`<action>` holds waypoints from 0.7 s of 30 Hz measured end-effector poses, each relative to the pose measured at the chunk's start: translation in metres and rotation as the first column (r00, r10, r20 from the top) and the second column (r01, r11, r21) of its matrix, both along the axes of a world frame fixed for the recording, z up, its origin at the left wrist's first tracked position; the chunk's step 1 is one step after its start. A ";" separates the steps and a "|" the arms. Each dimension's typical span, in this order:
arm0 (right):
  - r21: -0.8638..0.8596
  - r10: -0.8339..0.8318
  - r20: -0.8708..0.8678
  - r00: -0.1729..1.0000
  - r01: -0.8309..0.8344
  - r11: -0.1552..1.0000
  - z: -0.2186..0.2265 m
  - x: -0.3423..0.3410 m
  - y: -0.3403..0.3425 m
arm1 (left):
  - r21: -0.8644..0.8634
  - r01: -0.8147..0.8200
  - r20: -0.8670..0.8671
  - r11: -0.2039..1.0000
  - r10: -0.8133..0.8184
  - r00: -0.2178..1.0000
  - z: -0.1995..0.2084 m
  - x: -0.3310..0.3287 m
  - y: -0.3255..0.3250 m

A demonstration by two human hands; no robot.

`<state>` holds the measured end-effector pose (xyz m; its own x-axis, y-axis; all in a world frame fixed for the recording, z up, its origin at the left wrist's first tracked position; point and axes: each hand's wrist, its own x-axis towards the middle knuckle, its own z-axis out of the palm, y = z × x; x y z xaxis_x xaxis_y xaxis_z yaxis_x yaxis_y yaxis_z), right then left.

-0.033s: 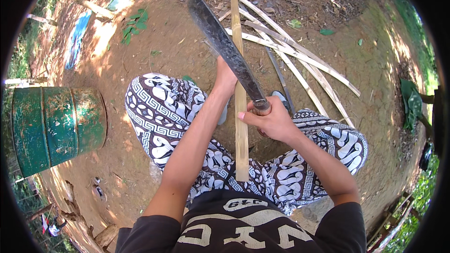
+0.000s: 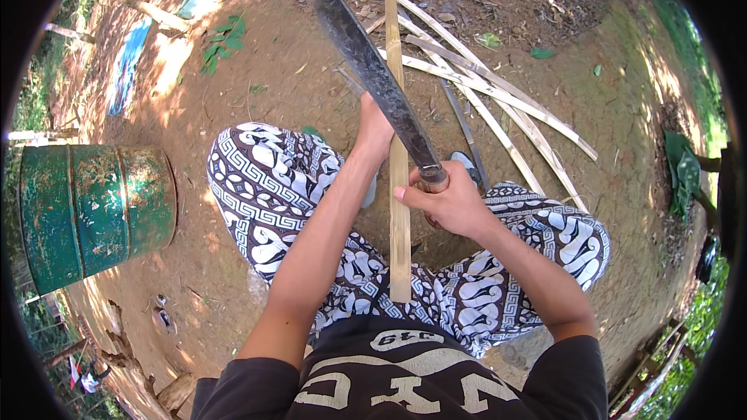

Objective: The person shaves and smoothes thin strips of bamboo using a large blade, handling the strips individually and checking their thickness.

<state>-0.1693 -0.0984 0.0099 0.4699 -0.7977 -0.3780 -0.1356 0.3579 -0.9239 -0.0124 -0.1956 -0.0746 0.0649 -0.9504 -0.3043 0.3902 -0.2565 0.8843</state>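
A long flat bamboo strip (image 2: pixel 400 241) runs lengthwise in front of me, its near end over my lap. My right hand (image 2: pixel 459 201) is closed round the wooden handle of a machete (image 2: pixel 373 70), and its thumb touches the strip's right edge. The dark blade slants up and left, crossing over the strip. My left hand (image 2: pixel 375 120) is at the strip's left side, below the blade, and grips the strip; the blade and strip hide most of its fingers.
Several pale strips (image 2: pixel 506 93) lie crossed on the earth at the far right of my hands. A rusty green drum (image 2: pixel 101 210) lies at the left. Patterned trousers (image 2: pixel 268 179) cover my bent knees on both sides. Leaves (image 2: pixel 224 43) lie on the ground farther off.
The machete's tip has shifted very slightly to the right. Both hands and the strip are almost where they were.
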 end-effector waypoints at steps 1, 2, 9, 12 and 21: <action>0.031 -0.026 0.002 1.000 0.026 0.999 0.000 -0.001 0.000 | 0.010 0.031 -0.039 0.999 -0.031 0.999 0.004 -0.001 0.002; 0.061 -0.052 0.004 0.999 0.052 0.997 0.001 -0.002 -0.001 | 0.018 0.063 -0.174 0.998 -0.058 0.983 0.008 -0.003 0.002; 0.241 -0.281 0.270 0.921 0.218 0.946 0.000 -0.012 -0.008 | -0.029 0.282 -0.495 0.959 -0.259 0.830 0.047 0.001 0.019; 0.268 -0.336 0.315 0.887 0.257 0.929 -0.001 -0.020 -0.011 | -0.014 0.255 -0.495 0.967 -0.228 0.838 0.064 -0.010 0.024; -0.527 -0.516 -0.411 0.752 0.266 0.807 -0.008 -0.064 -0.060 | -0.013 0.144 -0.216 0.989 -0.144 0.966 0.061 -0.001 0.034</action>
<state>-0.2334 -0.1587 0.0017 -0.0868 -0.9948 -0.0540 -0.5639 0.0937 -0.8205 -0.0136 -0.1611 -0.0138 -0.1400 -0.9440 -0.2987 0.5305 -0.3262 0.7824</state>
